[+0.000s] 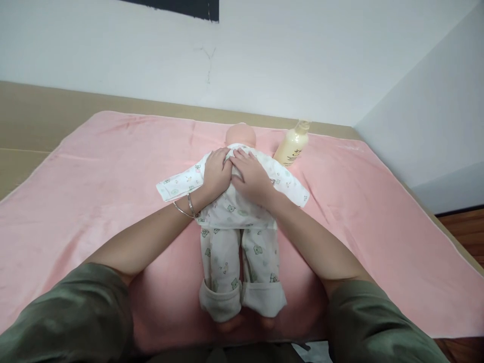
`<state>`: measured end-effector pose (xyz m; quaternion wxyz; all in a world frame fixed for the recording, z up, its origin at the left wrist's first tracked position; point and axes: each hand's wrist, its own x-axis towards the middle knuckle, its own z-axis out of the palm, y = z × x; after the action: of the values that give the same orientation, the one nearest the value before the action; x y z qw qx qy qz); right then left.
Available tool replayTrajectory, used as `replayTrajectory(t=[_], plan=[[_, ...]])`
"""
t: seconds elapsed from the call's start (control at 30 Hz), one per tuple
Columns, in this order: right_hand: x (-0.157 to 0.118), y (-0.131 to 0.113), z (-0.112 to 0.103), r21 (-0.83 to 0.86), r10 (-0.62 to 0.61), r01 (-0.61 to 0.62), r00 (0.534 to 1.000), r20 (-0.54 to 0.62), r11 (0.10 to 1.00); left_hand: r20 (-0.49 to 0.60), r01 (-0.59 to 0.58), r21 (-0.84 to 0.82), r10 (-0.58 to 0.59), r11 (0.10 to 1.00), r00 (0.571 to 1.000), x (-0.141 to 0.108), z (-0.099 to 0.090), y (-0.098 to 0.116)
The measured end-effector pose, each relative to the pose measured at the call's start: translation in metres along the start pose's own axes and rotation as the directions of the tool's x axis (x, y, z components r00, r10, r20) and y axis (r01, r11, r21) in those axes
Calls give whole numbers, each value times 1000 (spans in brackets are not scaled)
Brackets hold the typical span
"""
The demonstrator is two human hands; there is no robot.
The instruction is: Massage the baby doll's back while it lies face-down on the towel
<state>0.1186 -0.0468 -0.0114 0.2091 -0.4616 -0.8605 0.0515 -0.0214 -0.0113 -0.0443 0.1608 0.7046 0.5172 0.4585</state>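
Observation:
A baby doll (241, 135) lies stretched out on a pink blanket, its bald head toward the wall and its feet toward me. It wears a white printed top (238, 214) and matching trousers (260, 257) with rolled cuffs. My left hand (218, 174) rests flat on the upper part of the top, fingers extended, a silver bangle (184, 207) at the wrist. Beside it my right hand (251, 176) lies flat on the same cloth, fingers spread and the fingertips close to the left hand. Neither hand grips anything.
A pale yellow pump bottle (292, 146) stands tilted in view right of the doll's head. The pink blanket (378, 217) covers a tan surface (30, 111) that meets a white wall (264, 60). Brown wooden flooring (463, 232) shows at the right.

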Motion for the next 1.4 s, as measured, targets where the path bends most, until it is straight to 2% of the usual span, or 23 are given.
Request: replayTrajectory(t=[0.07,0.13,0.23,0.3,0.37,0.43,0.57,0.67,0.73,0.8,0.87,1.0,1.1,1.17,1.23,1.33,1.4], plan=[[9,20,-5,72,25,-26,1000,12,997,25,-5,1,5,1000,1000,0,-1,2],[13,32,-8,84,128,-127,992,-13,988,23,2,11,-2,1000,1000,1,-2,3],[7,21,-8,9,276,-276,960,-46,961,-10,13,25,-12,1000,1000,0,0,3],[-2,3,-6,-60,254,-256,966,-49,965,-32,22,26,-22,999,999,0,1,2],[-8,-13,-3,-102,153,-157,987,-43,982,-42,30,24,-29,999,999,0,1,1],[-9,-16,-2,-97,64,-66,998,-21,993,-31,23,22,-22,999,999,0,1,1],[3,17,-5,49,24,-25,999,26,999,-2,3,20,-3,1000,1000,0,0,3],[12,44,-9,122,124,-121,992,-17,985,-25,9,27,-9,1000,1000,0,1,4],[14,50,-11,108,185,-181,982,-35,978,-29,13,26,-12,1000,1000,-1,2,4],[11,42,-11,55,221,-219,974,-47,974,-33,19,24,-18,1000,999,-1,2,4],[4,24,-8,-11,243,-244,967,-79,970,-44,28,22,-27,999,999,-2,2,4],[-20,-27,5,-118,157,-175,977,-146,977,-45,39,18,-38,999,998,-1,0,3],[-27,-44,12,-152,114,-130,988,-108,980,-16,52,12,-52,999,999,-1,-2,2],[-19,-33,10,-109,84,-88,996,-42,990,1,48,17,-48,999,999,-1,-2,2],[-6,-8,4,-28,80,-79,997,3,996,0,34,33,-34,999,999,-1,-1,3],[12,34,-6,66,175,-174,985,-12,983,-19,21,50,-20,999,1000,-1,1,4],[16,46,-10,82,206,-205,978,-10,975,-23,17,55,-16,998,1000,-1,1,5]])
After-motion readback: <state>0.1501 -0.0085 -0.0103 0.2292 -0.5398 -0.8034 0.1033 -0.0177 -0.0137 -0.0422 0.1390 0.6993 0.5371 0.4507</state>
